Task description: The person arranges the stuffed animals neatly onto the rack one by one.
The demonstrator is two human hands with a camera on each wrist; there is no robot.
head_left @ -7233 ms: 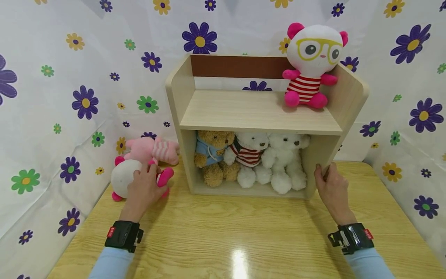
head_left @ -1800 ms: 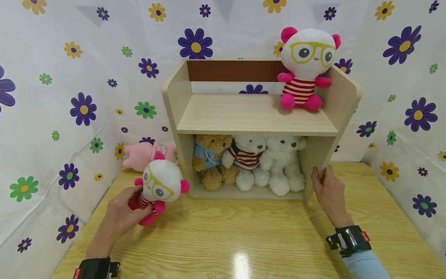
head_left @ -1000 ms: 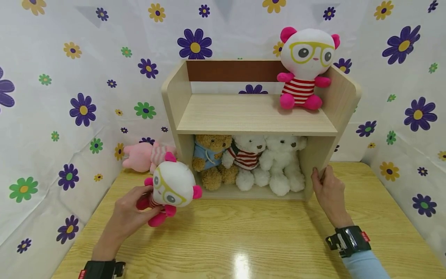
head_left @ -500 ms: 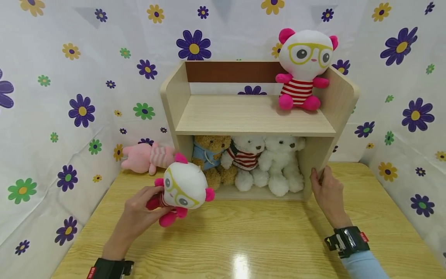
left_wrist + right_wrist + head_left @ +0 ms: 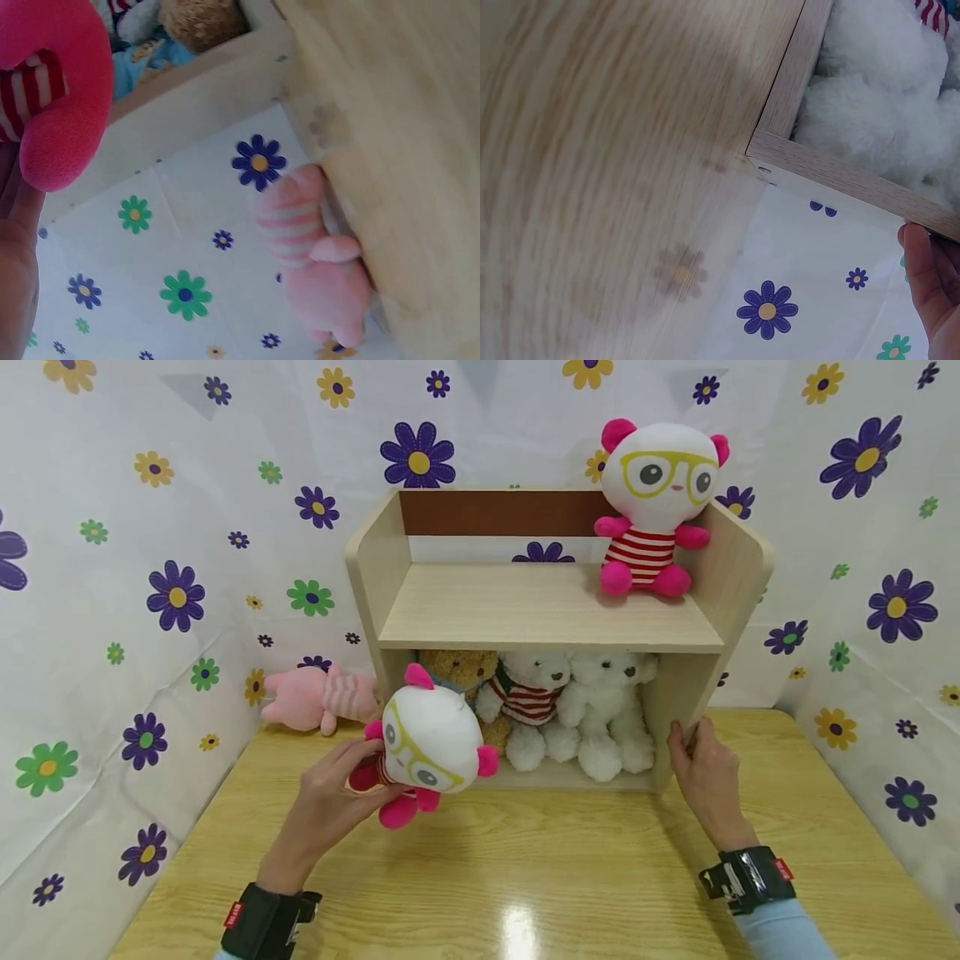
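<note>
My left hand (image 5: 333,797) grips a plush panda (image 5: 431,739) by its striped body, thumb on one side and fingers on the other. The panda has a white head, yellow glasses and pink ears, and leans sideways above the table in front of the shelf's lower left corner. In the left wrist view its pink limb (image 5: 71,112) fills the upper left. My right hand (image 5: 708,777) holds the right side panel of a pale wooden shelf (image 5: 555,606) low down; in the right wrist view the fingertips (image 5: 915,240) are at the panel's edge.
A matching panda (image 5: 648,510) sits at the top shelf's right end. Below sit a brown teddy bear (image 5: 459,668), partly hidden, a white bear in a striped top (image 5: 536,702) and a plain white bear (image 5: 607,714). A pink plush (image 5: 318,700) lies left of the shelf on the wooden table (image 5: 585,868).
My left hand took the panda from the table at the left, turned its face into view and moved it rightward and up, before the brown bear. The right hand stays on the shelf.
</note>
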